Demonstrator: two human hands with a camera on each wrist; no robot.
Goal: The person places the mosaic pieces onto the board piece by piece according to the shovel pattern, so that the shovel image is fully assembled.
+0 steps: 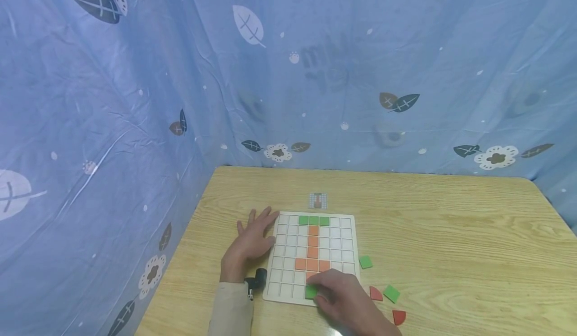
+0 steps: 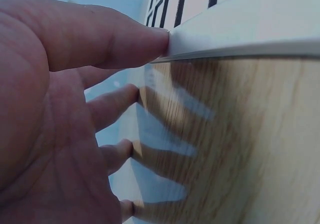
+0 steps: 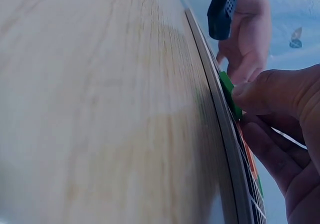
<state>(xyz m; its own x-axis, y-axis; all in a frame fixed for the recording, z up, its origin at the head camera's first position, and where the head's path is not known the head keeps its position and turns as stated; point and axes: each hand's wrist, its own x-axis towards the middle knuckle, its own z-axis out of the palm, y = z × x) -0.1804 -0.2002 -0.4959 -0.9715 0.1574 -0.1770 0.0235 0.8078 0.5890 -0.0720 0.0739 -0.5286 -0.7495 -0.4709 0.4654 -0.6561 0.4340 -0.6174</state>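
Observation:
A white grid board [image 1: 283, 263] lies on the wooden table, with several orange square tiles [image 1: 313, 252] in a column and a short crossbar. Three green tiles [image 1: 313, 220] sit in its top row. My left hand [image 1: 251, 238] rests spread at the board's left side, its thumb [image 2: 135, 46] touching the board's edge. At the bottom row my right hand [image 1: 344, 296] pinches a green square tile [image 1: 311, 291] between thumb and fingers. In the right wrist view that green tile [image 3: 228, 91] stands a little proud of the board. My fingers partly hide the lowest orange tile.
Right of the board lie two loose green squares, one near its edge [image 1: 365, 262], and two red quarter-round pieces [image 1: 398, 317]. A small printed pattern card [image 1: 318, 201] lies beyond the board. Blue patterned curtain [image 1: 333, 75] hangs behind and to the left of the table.

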